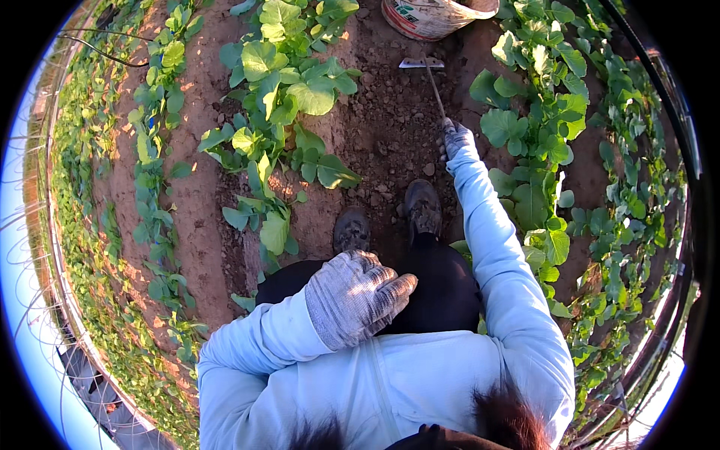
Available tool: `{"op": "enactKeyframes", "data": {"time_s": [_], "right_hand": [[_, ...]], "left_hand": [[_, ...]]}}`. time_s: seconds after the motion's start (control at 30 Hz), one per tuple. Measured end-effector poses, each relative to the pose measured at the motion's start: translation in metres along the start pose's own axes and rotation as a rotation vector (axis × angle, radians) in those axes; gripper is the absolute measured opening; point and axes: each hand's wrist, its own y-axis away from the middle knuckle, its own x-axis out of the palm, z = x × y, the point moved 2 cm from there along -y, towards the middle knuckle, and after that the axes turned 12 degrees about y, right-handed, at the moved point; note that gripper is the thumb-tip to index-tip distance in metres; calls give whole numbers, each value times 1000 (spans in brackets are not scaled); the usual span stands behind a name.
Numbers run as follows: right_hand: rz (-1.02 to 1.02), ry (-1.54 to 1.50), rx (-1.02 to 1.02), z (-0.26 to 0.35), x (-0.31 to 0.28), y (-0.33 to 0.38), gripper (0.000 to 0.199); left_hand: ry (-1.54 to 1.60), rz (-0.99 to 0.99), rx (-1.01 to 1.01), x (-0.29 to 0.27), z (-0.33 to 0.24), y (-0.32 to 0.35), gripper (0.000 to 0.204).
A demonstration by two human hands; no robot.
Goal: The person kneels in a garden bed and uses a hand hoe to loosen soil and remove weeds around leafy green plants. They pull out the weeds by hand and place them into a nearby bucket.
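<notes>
My right hand (456, 140), in a grey glove, reaches forward at arm's length. It is closed round the thin handle of a small hand hoe (435, 91). The hoe's pale, flat blade (421, 64) rests on or just over the loose soil of the furrow, in front of a bucket. My left hand (355, 295), in a soiled grey glove, is bent in close to my body above my knees. Its fingers are curled in, and nothing shows sticking out of them. The palm side is hidden.
A dirty white bucket (431, 20) with red and green print stands ahead in the furrow (390, 112). Rows of leafy green plants (289, 82) grow on my left and more plants (532, 120) on my right. My shoes (422, 206) are on the soil between them.
</notes>
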Motion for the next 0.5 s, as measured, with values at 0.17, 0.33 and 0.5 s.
{"op": "enactKeyframes", "data": {"time_s": [0.17,0.33,0.5], "right_hand": [[28,-111,-313,-48,-23,80,34],[119,1075,-274,-104,-79,155,37],[230,554,-386,-91,-36,98,25]], "left_hand": [[-30,-72,66,-1,-3,-5,26],[188,-140,50,40,-5,26,15],[-137,-78,-144,16,-9,10,18]]}}
